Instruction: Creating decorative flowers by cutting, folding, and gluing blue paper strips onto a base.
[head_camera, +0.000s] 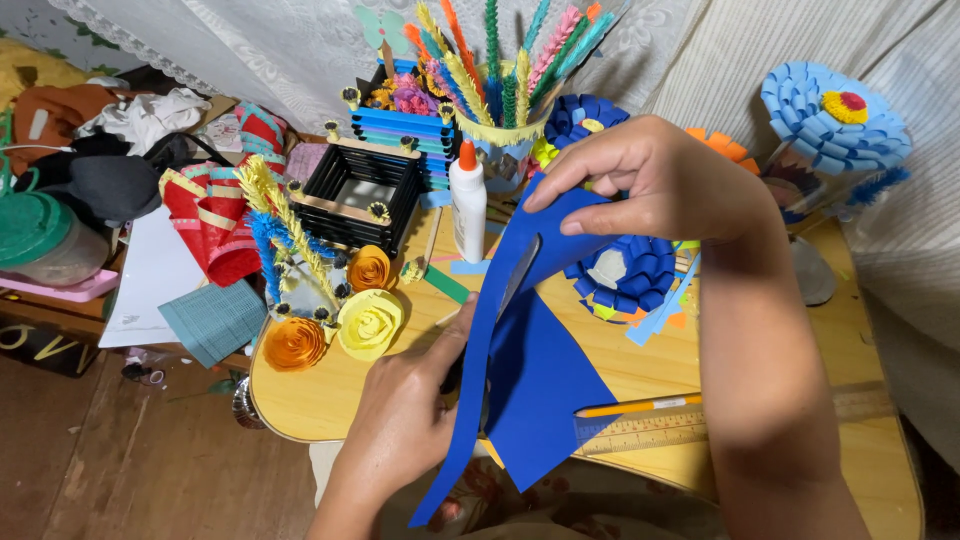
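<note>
Wooden table (330, 400) crowded with paper flowers (370, 322). Right hand (650, 185) pinches blue paper sheet (545, 385) at its top; left hand (410, 410) closed on scissors (515, 275) mid-sheet, above table's front edge.

My wooden table (330, 395) carries a glue bottle (467, 203), paper roses (345, 320), a black stick box (357, 195), a ruler (700, 425) and a pencil (640, 406).

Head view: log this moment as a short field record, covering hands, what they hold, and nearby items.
left hand: at the lower edge of the blue paper sheet, apparently cutting; tool mostly hidden
right hand: fingers pinch the sheet's top edge
surface: round wooden table
beside the sheet: clear ruler, pencil
behind: white glue bottle, paper roses, cup of paper stems
</note>
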